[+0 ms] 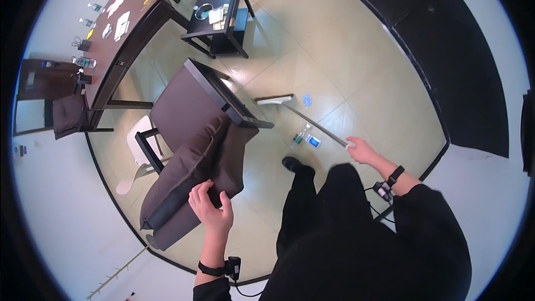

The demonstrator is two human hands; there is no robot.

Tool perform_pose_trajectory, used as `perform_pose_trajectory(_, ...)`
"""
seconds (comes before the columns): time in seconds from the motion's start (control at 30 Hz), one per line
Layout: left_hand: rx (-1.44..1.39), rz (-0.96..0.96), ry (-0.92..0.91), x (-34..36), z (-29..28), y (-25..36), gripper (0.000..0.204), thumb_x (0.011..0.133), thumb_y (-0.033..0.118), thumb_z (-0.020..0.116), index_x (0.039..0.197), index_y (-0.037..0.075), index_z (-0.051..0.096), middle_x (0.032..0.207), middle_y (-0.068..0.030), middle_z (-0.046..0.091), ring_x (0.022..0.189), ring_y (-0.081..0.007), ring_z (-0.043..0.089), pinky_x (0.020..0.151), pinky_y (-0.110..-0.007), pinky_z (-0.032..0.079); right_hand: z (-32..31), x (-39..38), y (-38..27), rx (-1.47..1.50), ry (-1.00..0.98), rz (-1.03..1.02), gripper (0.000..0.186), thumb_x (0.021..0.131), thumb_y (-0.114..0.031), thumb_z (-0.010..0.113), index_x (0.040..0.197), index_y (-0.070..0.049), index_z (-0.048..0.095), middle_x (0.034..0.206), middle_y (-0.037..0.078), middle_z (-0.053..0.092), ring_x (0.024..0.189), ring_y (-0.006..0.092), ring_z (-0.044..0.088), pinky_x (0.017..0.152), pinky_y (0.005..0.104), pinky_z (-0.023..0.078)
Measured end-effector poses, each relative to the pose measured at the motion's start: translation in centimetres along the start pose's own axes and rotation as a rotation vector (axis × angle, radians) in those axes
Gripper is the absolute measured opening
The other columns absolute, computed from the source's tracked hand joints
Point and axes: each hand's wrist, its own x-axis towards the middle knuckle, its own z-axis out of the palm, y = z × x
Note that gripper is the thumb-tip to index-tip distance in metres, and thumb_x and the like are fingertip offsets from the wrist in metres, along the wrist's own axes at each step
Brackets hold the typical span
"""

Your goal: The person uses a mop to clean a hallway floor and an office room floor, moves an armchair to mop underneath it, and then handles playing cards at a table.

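Observation:
A broom's grey handle (pixel 317 126) slants down and away from my right hand (pixel 362 151), whose fingers are wrapped round its top end. At its far end, the white broom head (pixel 275 100) lies on the tiled floor beside a chair leg. Over the back of a brown cushioned armchair (pixel 189 106) I hold my left hand (pixel 210 207), fingers apart and slightly curled. Whether its fingertips touch the chair cannot be made out. Near the broom lie a blue-and-white card (pixel 307 100), a small blue packet (pixel 313 141) and a greenish clear item (pixel 301 135), perhaps a bottle.
A dark wooden desk (pixel 125 50) with water bottles and papers runs along the left. Beyond the armchair stands a black two-tier side table (pixel 214 25) holding several items. A white curved object (pixel 142 139) shows behind the armchair. Black wall panelling (pixel 446 50) borders the right.

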Motion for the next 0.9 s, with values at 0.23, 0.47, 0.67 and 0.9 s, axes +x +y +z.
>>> perform_pose_trajectory(0.23,0.116,0.096,0.085,0.8,1.5,0.7,0.03,0.063,0.014,0.051,0.09,0.003,0.049,0.085,-0.0138,0.049,0.082,-0.0304,0.046,0.073,-0.038,0.035,7.1,17.2,-13.3,-0.035,0.091,-0.218,0.03,0.078,-0.013,0.044,0.102,-0.001,0.057,0.09,0.023,0.06,0.085,0.0371,0.058,0.076,0.0416,0.046)
perform_pose_trajectory(0.47,0.163,0.104,0.093,0.8,1.7,-0.4,0.032,0.064,0.022,0.05,0.09,0.003,0.05,0.086,-0.0115,0.05,0.081,-0.0285,0.047,0.074,-0.036,0.035,11.0,19.2,-17.3,-0.16,0.112,-0.223,0.017,0.075,-0.008,0.046,0.083,0.0,0.058,0.086,0.022,0.059,0.083,0.0362,0.058,0.072,0.043,0.047)
perform_pose_trajectory(0.67,0.158,0.126,0.123,0.2,1.0,0.6,0.031,0.065,0.018,0.051,0.092,0.002,0.05,0.086,-0.0124,0.049,0.082,-0.0293,0.047,0.075,-0.037,0.035,4.0,7.1,-4.7,-0.408,0.109,-0.186,0.02,0.08,-0.013,0.042,0.092,-0.005,0.057,0.083,0.021,0.06,0.078,0.0368,0.058,0.066,0.0448,0.047)
perform_pose_trajectory(0.9,0.148,0.117,0.142,-0.3,0.0,-0.3,0.03,0.063,0.016,0.052,0.089,0.003,0.049,0.083,-0.0117,0.048,0.079,-0.0296,0.047,0.072,-0.037,0.036,-3.3,-10.3,1.8,-0.227,-0.064,0.129,0.032,0.081,-0.017,0.045,0.11,-0.008,0.056,0.068,0.017,0.061,0.058,0.0298,0.06,0.054,0.0383,0.048)
